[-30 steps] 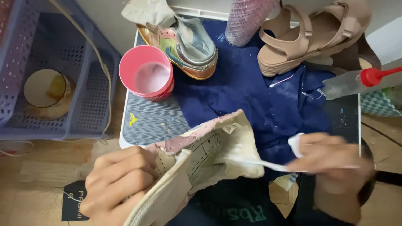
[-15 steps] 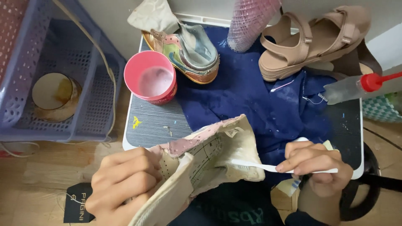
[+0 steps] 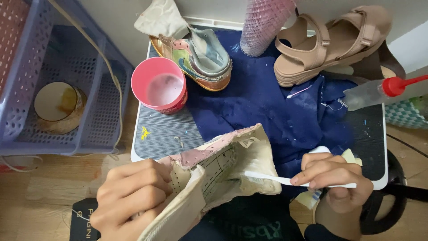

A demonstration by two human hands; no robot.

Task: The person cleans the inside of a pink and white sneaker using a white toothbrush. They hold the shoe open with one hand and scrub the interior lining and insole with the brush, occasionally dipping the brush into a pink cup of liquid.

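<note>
Small grey table (image 3: 169, 134) draped with a navy cloth (image 3: 267, 107); low over its near edge sits the worn cream shoe (image 3: 214, 174), opening up. Left hand (image 3: 129, 196) is clamped round the shoe's side. Right hand (image 3: 334, 178) pinches a white toothbrush (image 3: 285, 179), head inside the shoe. Pink cup (image 3: 159, 85) stands behind.

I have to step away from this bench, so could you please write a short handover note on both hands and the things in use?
Left hand: grips the worn cream shoe, its opening turned up.
Right hand: holds a white brush handle, its head inside the shoe.
On the small table: pink cup, navy cloth, colourful child's shoe, tan sandal, red-capped squeeze bottle.
Done: brush is in the shoe.
Left: shoe looks dirty.
</note>
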